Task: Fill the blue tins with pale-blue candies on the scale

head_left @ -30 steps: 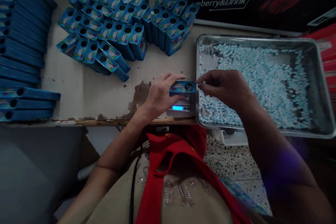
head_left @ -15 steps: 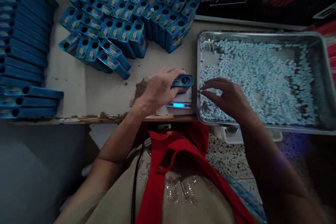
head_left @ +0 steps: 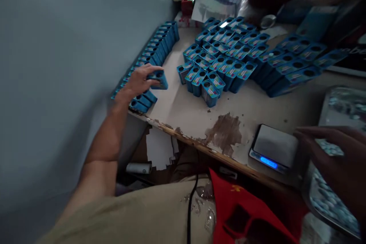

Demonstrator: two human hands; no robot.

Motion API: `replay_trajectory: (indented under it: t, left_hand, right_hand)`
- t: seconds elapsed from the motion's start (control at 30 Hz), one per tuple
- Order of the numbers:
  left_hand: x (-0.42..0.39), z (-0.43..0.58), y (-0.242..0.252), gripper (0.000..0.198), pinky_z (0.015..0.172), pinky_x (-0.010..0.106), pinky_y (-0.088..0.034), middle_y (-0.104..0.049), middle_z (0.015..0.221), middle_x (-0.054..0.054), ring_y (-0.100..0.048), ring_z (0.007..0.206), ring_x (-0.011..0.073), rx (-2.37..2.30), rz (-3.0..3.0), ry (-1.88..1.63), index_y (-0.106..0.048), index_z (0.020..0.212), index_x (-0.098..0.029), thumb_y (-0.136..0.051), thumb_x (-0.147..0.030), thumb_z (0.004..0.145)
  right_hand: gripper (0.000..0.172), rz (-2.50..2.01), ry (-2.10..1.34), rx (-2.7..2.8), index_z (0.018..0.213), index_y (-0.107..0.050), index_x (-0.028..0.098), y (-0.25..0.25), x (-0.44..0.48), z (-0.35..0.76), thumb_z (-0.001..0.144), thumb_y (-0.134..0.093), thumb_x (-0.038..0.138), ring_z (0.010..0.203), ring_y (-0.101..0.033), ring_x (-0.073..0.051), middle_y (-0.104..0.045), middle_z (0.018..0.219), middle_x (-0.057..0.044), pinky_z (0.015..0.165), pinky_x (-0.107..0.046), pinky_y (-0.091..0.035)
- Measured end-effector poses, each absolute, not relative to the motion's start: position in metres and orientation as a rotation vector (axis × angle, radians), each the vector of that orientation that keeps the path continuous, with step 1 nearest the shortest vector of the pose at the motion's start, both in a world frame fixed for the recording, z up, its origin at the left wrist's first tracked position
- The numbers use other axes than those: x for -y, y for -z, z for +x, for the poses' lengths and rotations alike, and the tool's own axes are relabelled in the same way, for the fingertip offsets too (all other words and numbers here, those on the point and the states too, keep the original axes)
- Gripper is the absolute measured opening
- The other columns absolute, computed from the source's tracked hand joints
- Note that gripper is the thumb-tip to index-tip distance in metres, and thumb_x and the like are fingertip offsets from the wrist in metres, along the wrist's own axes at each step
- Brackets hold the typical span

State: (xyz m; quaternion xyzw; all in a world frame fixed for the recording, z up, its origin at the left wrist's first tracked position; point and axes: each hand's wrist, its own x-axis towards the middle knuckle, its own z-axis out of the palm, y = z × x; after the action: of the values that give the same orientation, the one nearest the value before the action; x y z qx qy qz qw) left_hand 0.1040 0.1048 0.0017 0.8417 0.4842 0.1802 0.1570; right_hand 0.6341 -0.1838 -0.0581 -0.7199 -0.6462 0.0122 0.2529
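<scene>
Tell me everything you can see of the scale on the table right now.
The scale is a low, squarish unit with a smooth, greyish, metal-looking plate. Below the plate runs a control strip with a lit blue display, its digits unreadable, and small buttons to the left. It lies flat on the table near the front edge, display facing the person. The right hand is by its right side; blur hides whether the fingers touch it.
</scene>
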Motion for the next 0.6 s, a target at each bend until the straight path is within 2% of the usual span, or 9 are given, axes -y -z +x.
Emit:
replay_trajectory:
  t: [0.07,0.13,0.2,0.27,0.37,0.43,0.53,0.6]
  left_hand:
    - [-0.128,0.077,-0.005,0.067,0.116,0.047,-0.068,-0.084,0.116,-0.002,-0.073,0.110,0.0200,-1.365,2.398,-0.500,-0.084,0.125,-0.022,-0.094,-0.078,0.090]
    - [-0.139,0.059,-0.003,0.069,0.108,0.045,-0.070,-0.085,0.110,-0.001,-0.072,0.103,0.0198,-1.319,2.371,-0.457,-0.084,0.119,-0.021,-0.093,-0.082,0.088]
    - [-0.140,0.048,0.004,0.062,0.106,0.041,-0.068,-0.084,0.105,0.000,-0.071,0.101,0.0198,-1.273,2.351,-0.405,-0.084,0.114,-0.021,-0.088,-0.080,0.092]
    - [-0.136,0.042,0.015,0.051,0.111,0.040,-0.064,-0.082,0.100,0.000,-0.071,0.101,0.0212,-1.275,2.354,-0.413,-0.084,0.109,-0.024,-0.080,-0.074,0.098]
    - [-0.125,0.043,0.037,0.043,0.123,0.040,-0.055,-0.074,0.094,0.000,-0.067,0.104,0.0211,-1.359,2.397,-0.482,-0.082,0.104,-0.026,-0.077,-0.069,0.100]
    - [-0.115,0.049,0.053,0.036,0.129,0.045,-0.050,-0.072,0.099,0.002,-0.064,0.113,0.0224,-1.485,2.432,-0.519,-0.080,0.103,-0.026,-0.076,-0.062,0.104]
    - [-0.103,0.057,0.074,0.017,0.132,0.057,-0.047,-0.074,0.113,0.008,-0.065,0.128,0.0293,-1.679,2.447,-0.541,-0.077,0.103,-0.025,-0.072,-0.040,0.109]
    - [-0.101,0.059,0.085,0.008,0.134,0.062,-0.046,-0.076,0.123,0.011,-0.065,0.138,0.0342,-1.729,2.420,-0.582,-0.077,0.104,-0.025,-0.071,-0.029,0.106]
  right_hand:
    - [0.019,-1.820,-0.179,1.751,0.104,-0.082,0.046,0.039,0.158,0.603,0.107,-0.067,0.056,0.093,-0.085,-0.040,-0.086,0.106,-0.015,0.082,-0.060,-0.068]
    - [0.014,-1.711,-0.337,1.772,0.106,-0.083,0.039,0.029,0.126,0.577,0.104,-0.071,0.045,0.086,-0.083,-0.037,-0.084,0.106,-0.014,0.078,-0.056,-0.067]
    - [0.020,-1.611,-0.442,1.836,0.112,-0.085,0.032,0.030,0.092,0.556,0.104,-0.069,0.039,0.084,-0.081,-0.032,-0.083,0.110,-0.015,0.079,-0.050,-0.065]
    - [0.026,-1.556,-0.467,1.924,0.117,-0.086,0.027,0.034,0.060,0.540,0.108,-0.064,0.037,0.081,-0.077,-0.027,-0.083,0.114,-0.015,0.080,-0.045,-0.063]
    - [0.037,-1.536,-0.362,2.105,0.124,-0.089,0.023,0.038,0.022,0.524,0.112,-0.054,0.027,0.092,-0.077,-0.026,-0.082,0.124,-0.018,0.085,-0.041,-0.060]
    - [0.046,-1.543,-0.264,2.299,0.135,-0.090,0.022,0.036,0.003,0.517,0.108,-0.052,0.019,0.099,-0.075,-0.027,-0.080,0.130,-0.018,0.084,-0.039,-0.055]
    - [0.061,-1.531,-0.220,2.653,0.148,-0.089,0.027,0.031,-0.023,0.513,0.096,-0.061,0.010,0.086,-0.064,-0.023,-0.077,0.121,-0.015,0.079,-0.039,-0.043]
    - [0.068,-1.514,-0.193,2.786,0.147,-0.090,0.029,0.027,-0.037,0.511,0.090,-0.064,0.002,0.079,-0.056,-0.021,-0.076,0.113,-0.013,0.079,-0.040,-0.035]
